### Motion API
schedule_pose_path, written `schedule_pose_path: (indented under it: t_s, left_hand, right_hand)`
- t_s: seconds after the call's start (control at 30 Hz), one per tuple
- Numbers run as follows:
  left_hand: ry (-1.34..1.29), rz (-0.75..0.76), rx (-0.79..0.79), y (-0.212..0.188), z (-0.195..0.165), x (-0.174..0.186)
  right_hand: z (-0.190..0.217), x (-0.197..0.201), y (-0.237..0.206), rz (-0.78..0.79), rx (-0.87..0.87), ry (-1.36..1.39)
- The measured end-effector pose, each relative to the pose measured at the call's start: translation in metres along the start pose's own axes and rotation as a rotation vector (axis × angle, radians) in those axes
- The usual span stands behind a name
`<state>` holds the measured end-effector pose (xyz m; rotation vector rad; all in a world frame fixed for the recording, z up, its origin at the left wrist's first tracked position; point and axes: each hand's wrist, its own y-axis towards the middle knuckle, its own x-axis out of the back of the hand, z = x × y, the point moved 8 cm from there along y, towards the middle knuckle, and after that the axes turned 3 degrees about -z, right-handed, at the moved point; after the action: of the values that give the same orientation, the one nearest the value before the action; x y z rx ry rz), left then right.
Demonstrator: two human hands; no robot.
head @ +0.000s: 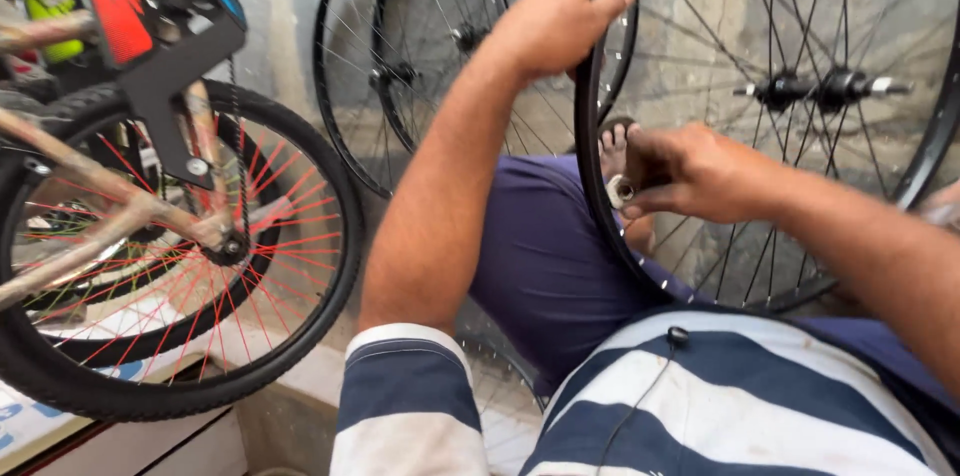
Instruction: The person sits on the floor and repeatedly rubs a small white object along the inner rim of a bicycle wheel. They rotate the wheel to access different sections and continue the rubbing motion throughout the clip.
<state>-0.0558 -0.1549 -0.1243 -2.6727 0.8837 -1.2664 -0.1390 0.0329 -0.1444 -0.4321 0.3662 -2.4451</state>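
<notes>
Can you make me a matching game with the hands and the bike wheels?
Things:
1. left hand
2. right hand
3. wheel with red spokes
4. black rim

Places or states:
A. fitted with a tyre, on the bicycle at the left
B. grips the top of the rim
C. bare, no tyre, held across the lap
D. pinches a small silver tool at the rim's inner edge

Pairs: 1-B, 2-D, 3-A, 4-C

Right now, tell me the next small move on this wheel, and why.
Probably turn the small metal tool a little at the rim. The left hand already steadies the rim's top edge, and the right hand pinches the tool against the inner rim where the spokes end.
</notes>
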Motion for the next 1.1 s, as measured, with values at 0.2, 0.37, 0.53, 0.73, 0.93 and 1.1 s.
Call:
schedule_pose_path:
  t_s: [0.2,0.37,0.53,0.73,0.93,1.1]
  left_hand:
    - [-0.116,0.081,0.088,-0.012,0.005,-0.001]
    - [-0.126,0.058,0.005,-0.016,-0.005,0.002]
    - [-0.038,0.079,0.065,-0.014,-0.002,0.002]
    - [-0.141,0.101,0.143,-0.017,-0.005,0.006]
    - [-0.039,0.079,0.120,-0.014,-0.008,0.006]
    - [-0.024,0.045,0.020,-0.016,-0.012,0.009]
  right_hand:
    - [0.002,-0.008,0.004,-0.090,-0.131,-0.469]
    - [-0.015,-0.016,0.015,0.265,-0.056,0.072]
    - [0.042,-0.015,-0.022,-0.422,0.602,-0.706]
    - [-0.010,-0.009,-0.002,0.082,0.078,-0.054]
    - [0.017,0.003,-0.009,-0.373,0.135,-0.380]
    - [-0.009,-0.017,0.010,0.155,-0.175,-0.378]
